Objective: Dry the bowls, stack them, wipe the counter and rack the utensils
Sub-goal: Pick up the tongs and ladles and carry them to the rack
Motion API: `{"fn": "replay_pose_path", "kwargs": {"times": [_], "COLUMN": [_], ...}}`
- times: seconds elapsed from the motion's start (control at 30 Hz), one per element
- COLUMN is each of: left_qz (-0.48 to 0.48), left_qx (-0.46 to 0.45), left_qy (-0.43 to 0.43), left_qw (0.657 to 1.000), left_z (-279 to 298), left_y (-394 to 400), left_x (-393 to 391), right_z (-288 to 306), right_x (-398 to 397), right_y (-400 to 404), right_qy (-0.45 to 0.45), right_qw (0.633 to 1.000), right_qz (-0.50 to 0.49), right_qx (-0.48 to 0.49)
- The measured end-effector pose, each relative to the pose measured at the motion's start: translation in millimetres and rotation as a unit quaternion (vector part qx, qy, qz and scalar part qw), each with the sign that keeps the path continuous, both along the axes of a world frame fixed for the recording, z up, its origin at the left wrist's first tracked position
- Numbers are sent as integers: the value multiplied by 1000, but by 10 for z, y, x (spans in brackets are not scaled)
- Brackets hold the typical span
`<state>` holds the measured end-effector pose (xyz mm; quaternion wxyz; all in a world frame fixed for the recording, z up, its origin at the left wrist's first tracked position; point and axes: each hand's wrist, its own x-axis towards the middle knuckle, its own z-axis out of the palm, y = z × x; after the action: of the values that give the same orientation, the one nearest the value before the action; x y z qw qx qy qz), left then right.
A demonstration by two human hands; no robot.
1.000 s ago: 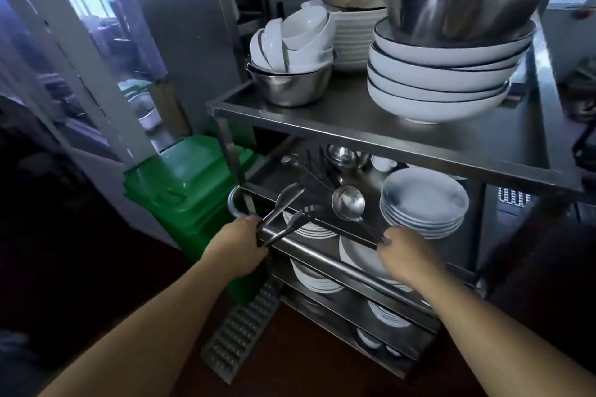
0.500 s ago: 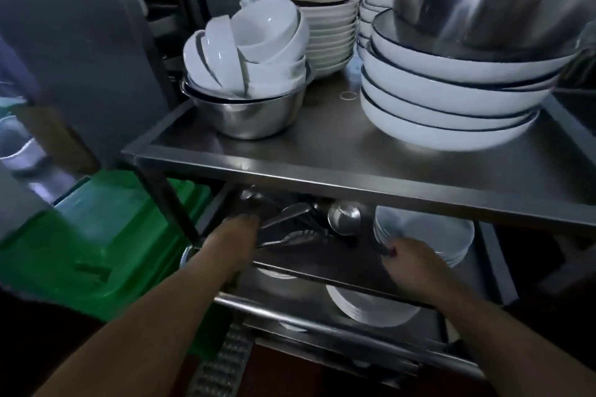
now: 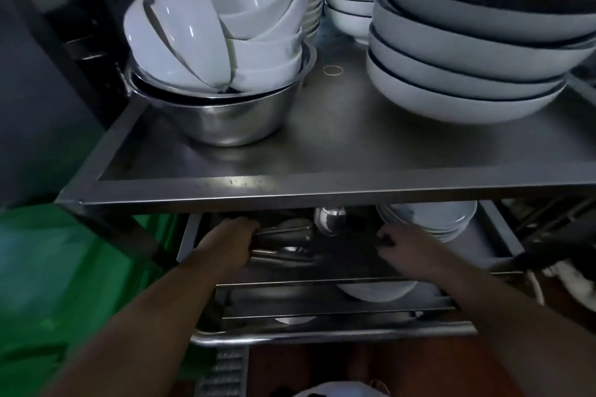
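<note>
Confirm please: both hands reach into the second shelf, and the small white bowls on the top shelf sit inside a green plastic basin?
Not quite. The head view shows the small white bowls piled in a steel basin, not a green plastic one. Both the left hand and the right hand do reach into the second shelf.

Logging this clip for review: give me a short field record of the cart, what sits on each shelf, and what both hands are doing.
top shelf: steel basin of tilted white bowls; stack of wide bowls; rubber band
second shelf: ladle, metal utensils, plate stack
left hand: reaching under the top shelf, at the utensils; grip hidden
right hand: fingers curled, near the plate stack; too dark to tell if it holds anything
beside cart: green bin
</note>
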<state>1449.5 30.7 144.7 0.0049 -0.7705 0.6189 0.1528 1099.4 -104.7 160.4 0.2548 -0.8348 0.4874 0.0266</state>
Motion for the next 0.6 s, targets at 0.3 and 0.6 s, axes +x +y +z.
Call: {"fn": "replay_pose_path", "kwargs": {"times": [0.3, 0.6], "left_qz": [-27, 22], "left_qx": [-4, -33], "left_qy": [26, 78], "left_qw": [999, 996], "left_z": [-77, -96], "left_y": [-19, 160], "left_x": [117, 93], "right_z": [-9, -54], "right_x": [224, 432], "right_y": [44, 43], "right_qy": [39, 92], "right_qw": [999, 994], "right_qz": [15, 54], "right_qx": [33, 29]}}
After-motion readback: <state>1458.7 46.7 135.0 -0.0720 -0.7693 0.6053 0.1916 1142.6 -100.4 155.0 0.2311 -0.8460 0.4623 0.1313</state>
